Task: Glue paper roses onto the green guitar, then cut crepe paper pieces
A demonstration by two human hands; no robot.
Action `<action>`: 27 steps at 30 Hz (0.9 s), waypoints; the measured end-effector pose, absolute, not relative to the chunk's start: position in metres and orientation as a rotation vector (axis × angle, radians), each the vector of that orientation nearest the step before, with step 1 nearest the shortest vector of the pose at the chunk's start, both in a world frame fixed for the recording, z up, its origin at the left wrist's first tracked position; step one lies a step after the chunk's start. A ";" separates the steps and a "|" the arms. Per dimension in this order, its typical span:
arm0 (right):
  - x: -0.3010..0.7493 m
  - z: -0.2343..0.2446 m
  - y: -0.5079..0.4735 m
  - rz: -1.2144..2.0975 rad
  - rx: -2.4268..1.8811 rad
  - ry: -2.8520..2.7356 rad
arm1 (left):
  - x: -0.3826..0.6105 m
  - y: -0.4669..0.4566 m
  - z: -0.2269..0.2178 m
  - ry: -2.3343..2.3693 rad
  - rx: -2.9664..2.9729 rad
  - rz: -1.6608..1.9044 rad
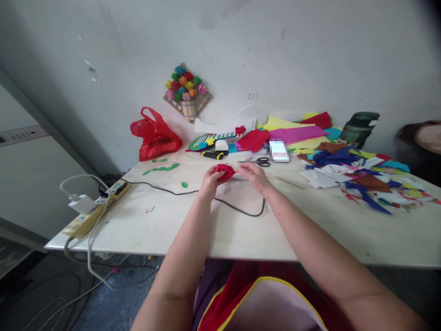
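Note:
A red crepe-paper flower [225, 173] is held above the table, pinched between the thumb and fingers of my left hand [208, 181]. Close to its right side, my right hand [254, 176] has its fingertips drawn together at a small orange bit, too small to make out. Just behind the hands lie black-handled scissors [263, 162], lying flat. A thin wooden stick [286, 181] rests to the right of my right hand. One green paper leaf [184, 185] lies left of my left hand, with a strip of joined green leaves [165, 168] farther back.
A black cord [237, 210] loops under my forearms. At left stands a power strip [86, 220] with a white charger. Farther back are a red plastic bag [156, 138], a yellow-and-black tool [212, 155] and a phone [279, 151]. Paper scraps [372, 184] and a dark bottle [358, 128] occupy the right.

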State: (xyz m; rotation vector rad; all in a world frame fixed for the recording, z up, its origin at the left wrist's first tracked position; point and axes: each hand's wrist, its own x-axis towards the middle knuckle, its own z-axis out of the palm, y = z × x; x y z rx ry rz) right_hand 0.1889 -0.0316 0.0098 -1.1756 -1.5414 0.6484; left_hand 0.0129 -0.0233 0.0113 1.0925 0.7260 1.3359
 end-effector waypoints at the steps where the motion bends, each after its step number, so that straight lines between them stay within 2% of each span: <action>1: 0.186 0.010 -0.033 0.686 -1.132 -1.552 | 0.014 -0.023 0.011 0.726 1.103 1.332; 7: 0.174 0.010 -0.037 0.800 -1.036 -1.584 | 0.019 -0.026 0.012 0.756 1.163 1.314; 27: 0.169 -0.002 -0.028 0.764 -1.094 -1.470 | 0.025 -0.024 0.010 0.792 1.174 1.201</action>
